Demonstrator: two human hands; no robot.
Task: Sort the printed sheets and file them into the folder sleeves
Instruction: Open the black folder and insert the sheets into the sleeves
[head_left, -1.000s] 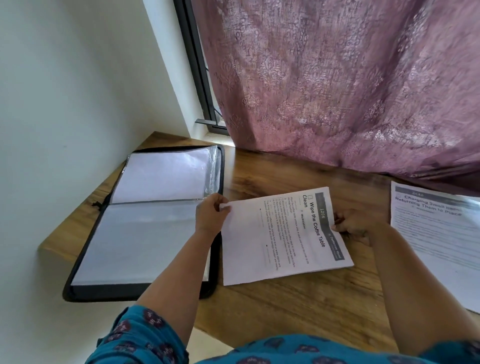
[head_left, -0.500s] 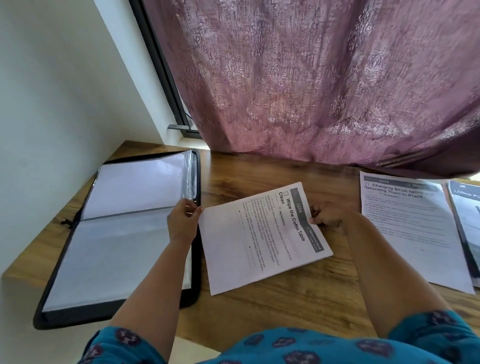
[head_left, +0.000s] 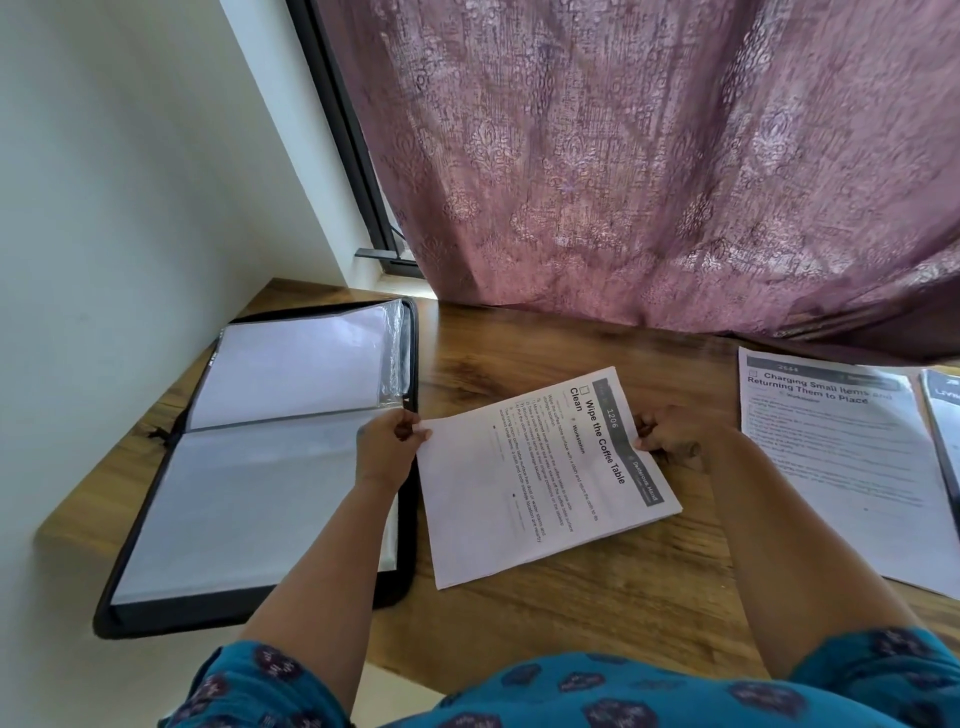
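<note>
The sheet (head_left: 540, 478), headed "Wipe the Coffee Table Clean", is held over the wooden tabletop (head_left: 597, 613), just right of the open folder (head_left: 260, 467). Its left corner is pinched in the left hand (head_left: 387, 449) grip; its top edge is pinched by the right hand (head_left: 670, 439). A second sheet (head_left: 841, 467) lies flat to the right.

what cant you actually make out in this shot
- Head view: the body text of the held sheet is too small to read.
- Far-right sheet is cut off by the frame edge.
- Left hand and forearm hide part of the folder.
- Right hand: its fingertips are tucked under the paper.
</note>
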